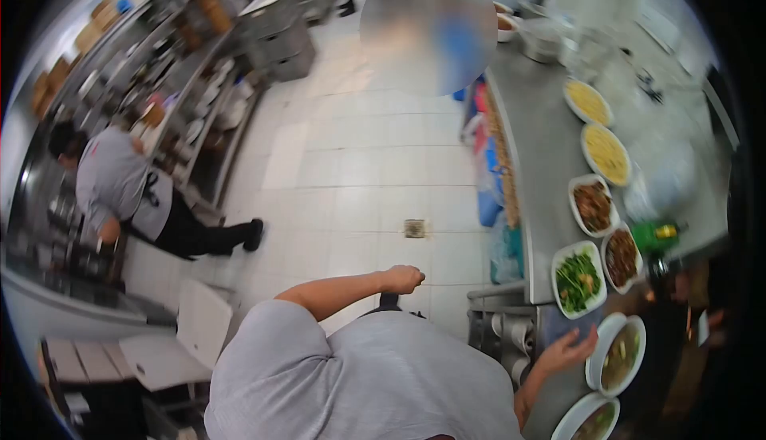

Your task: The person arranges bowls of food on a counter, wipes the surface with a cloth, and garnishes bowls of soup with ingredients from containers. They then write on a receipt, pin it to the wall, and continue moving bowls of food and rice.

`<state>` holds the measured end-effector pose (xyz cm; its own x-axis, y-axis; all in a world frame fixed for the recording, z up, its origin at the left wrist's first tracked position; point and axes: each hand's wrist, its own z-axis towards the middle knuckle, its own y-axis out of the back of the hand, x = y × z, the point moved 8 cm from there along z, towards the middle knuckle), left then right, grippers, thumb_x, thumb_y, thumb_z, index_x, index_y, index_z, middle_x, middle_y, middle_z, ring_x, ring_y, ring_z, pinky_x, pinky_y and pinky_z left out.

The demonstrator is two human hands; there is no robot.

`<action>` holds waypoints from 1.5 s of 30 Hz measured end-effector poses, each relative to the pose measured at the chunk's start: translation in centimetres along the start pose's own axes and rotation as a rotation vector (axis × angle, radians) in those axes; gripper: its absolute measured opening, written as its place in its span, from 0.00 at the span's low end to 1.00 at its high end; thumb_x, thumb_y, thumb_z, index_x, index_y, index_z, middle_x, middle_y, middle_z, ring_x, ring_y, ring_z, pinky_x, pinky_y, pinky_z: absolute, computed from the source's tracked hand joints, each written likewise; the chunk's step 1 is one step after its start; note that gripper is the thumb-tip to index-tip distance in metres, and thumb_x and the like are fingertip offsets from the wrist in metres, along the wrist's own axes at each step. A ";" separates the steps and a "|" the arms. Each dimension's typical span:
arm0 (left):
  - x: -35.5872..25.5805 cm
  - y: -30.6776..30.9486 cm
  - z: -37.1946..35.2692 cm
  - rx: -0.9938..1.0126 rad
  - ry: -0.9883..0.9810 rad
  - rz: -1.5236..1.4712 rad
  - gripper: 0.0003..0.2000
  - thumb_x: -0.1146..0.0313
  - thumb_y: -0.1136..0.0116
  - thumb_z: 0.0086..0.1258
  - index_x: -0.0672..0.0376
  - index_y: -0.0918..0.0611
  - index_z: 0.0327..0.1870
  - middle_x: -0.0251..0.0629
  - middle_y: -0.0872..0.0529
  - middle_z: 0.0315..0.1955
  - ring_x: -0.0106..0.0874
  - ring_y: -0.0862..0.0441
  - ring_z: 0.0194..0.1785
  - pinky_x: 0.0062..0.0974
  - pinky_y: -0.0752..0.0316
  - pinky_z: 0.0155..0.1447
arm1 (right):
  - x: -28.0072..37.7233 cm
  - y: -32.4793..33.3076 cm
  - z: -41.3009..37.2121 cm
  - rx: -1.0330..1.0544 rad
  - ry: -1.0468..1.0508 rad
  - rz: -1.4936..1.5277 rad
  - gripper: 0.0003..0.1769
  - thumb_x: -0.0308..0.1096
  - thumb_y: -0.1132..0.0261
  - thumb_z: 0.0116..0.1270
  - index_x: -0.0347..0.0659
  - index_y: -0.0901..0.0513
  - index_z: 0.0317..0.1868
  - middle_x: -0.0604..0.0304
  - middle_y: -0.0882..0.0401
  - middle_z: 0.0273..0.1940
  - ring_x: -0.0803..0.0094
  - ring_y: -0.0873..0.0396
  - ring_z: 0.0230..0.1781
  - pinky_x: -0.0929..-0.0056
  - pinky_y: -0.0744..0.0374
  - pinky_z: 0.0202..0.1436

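My left hand point(403, 280) is held in front of my body over the floor, its fingers curled into a fist, with nothing showing out of it. Fingers apart, my right hand point(568, 351) is open beside the steel counter point(536, 193). Its fingertips are close to the rim of a white oval bowl of soup point(621, 356). Just beyond that hand stands a white dish of green vegetables point(578, 280). A second soup bowl point(590, 422) sits nearer my body, partly cut off by the frame edge.
Dishes of browned food point(593, 205) and yellow food point(606, 154) line the counter. At left, a person in grey point(128, 177) leans toward shelves point(209, 105). A white chair point(199, 328) stands behind. Grey crates point(279, 41) and a floor drain point(415, 228) lie ahead; a blurred patch covers the far aisle.
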<state>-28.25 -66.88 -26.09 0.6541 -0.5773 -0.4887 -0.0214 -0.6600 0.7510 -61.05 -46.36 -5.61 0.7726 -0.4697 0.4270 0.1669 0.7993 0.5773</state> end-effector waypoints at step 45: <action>69.4 15.4 -30.0 -0.721 1.339 -1.190 0.16 0.61 0.53 0.61 0.66 0.19 0.28 0.52 0.17 0.27 0.44 0.17 0.34 0.41 0.24 0.42 | 102.5 -34.3 1.6 2.079 2.430 2.611 0.06 0.35 0.40 0.53 0.43 0.24 0.23 0.59 0.30 0.20 0.65 0.31 0.17 0.63 0.33 0.21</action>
<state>39.49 -102.73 -35.10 0.1679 0.8687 -0.4659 0.8429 0.1186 0.5248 11.40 -122.53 19.45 -0.7367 -0.3496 0.5788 0.6644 -0.5336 0.5233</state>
